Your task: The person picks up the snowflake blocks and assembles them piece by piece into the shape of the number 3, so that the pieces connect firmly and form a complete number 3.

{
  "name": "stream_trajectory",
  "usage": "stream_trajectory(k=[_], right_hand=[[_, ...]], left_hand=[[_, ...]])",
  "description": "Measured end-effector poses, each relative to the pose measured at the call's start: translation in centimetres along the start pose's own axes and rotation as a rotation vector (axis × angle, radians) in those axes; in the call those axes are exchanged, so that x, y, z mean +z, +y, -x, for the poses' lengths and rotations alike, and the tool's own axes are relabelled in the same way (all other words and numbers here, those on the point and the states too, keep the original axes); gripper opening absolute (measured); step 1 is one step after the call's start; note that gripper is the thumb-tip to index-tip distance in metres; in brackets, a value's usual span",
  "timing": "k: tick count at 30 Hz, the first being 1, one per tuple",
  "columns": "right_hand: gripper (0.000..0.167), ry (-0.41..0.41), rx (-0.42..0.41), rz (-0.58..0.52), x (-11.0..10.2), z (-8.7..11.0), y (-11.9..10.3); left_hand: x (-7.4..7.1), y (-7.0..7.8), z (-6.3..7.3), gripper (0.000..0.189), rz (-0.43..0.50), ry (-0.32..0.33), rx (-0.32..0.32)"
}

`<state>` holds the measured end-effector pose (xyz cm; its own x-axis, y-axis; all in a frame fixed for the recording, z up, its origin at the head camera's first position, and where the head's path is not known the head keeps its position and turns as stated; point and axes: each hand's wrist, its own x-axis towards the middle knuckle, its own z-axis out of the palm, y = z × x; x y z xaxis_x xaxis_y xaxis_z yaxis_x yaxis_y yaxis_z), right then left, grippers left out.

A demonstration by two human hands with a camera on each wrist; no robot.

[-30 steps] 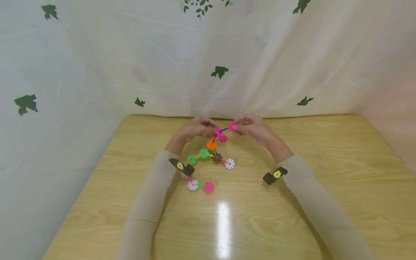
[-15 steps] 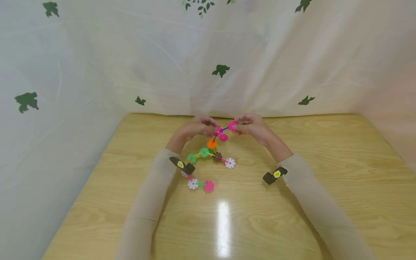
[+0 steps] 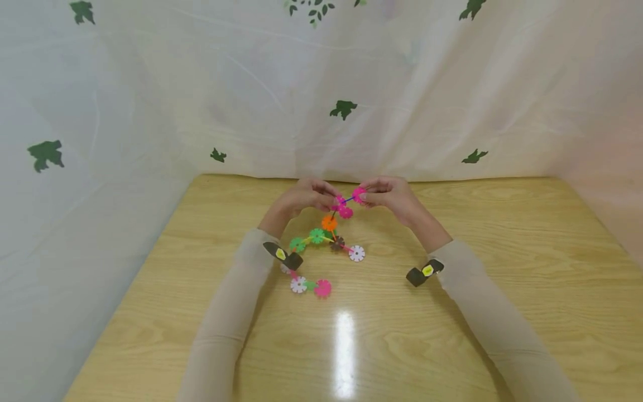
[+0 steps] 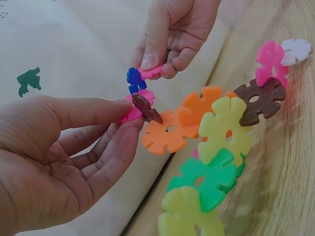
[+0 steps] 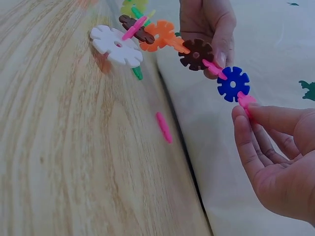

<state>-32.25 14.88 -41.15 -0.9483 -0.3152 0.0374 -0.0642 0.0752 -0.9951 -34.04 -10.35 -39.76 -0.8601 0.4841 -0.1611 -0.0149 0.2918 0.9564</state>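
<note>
A chain of notched plastic snowflake discs hangs between both hands near the table's back edge. My right hand [image 3: 389, 196] pinches a pink disc [image 5: 246, 102] slotted into a blue disc [image 5: 225, 88]. The blue one joins another pink disc [image 4: 132, 114], which my left hand [image 3: 303, 200] pinches between thumb and fingers. A brown disc [image 5: 189, 55] links that pink disc to orange discs [image 4: 160, 140]. From there the chain runs down to another brown disc [image 4: 278, 91], with branches of yellow discs [image 4: 214, 118], green discs [image 4: 197, 189] and a white disc [image 5: 106, 42].
A separate pink disc [image 5: 164, 128] lies on the wooden table [image 3: 452, 335] below the hands. The chain's tail curves toward the front, ending in white [image 3: 295, 288] and pink [image 3: 323, 288] discs. A pale curtain [image 3: 251, 111] with dark green bird shapes stands behind the table.
</note>
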Motion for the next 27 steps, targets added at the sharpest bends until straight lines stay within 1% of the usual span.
stream_trajectory(k=[7, 13, 17, 22, 27], right_hand=[[0.028, 0.027, -0.016, -0.026, 0.01, 0.13, -0.06], [0.029, 0.038, -0.037, -0.036, 0.01, 0.25, -0.14], [0.03, 0.037, -0.033, -0.037, -0.03, 0.29, -0.28], [0.031, 0.039, -0.035, -0.029, 0.0, 0.25, -0.25], [0.029, 0.036, -0.046, -0.031, -0.05, 0.25, -0.21]], left_hand=[[0.43, 0.02, 0.06, 0.023, 0.049, 0.033, 0.022], [0.72, 0.18, 0.18, 0.022, 0.049, 0.056, 0.054], [0.75, 0.24, 0.14, 0.021, 0.041, 0.065, 0.049], [0.93, 0.4, 0.33, 0.021, 0.064, 0.072, 0.046], [1.02, 0.45, 0.42, 0.019, 0.068, 0.072, 0.048]])
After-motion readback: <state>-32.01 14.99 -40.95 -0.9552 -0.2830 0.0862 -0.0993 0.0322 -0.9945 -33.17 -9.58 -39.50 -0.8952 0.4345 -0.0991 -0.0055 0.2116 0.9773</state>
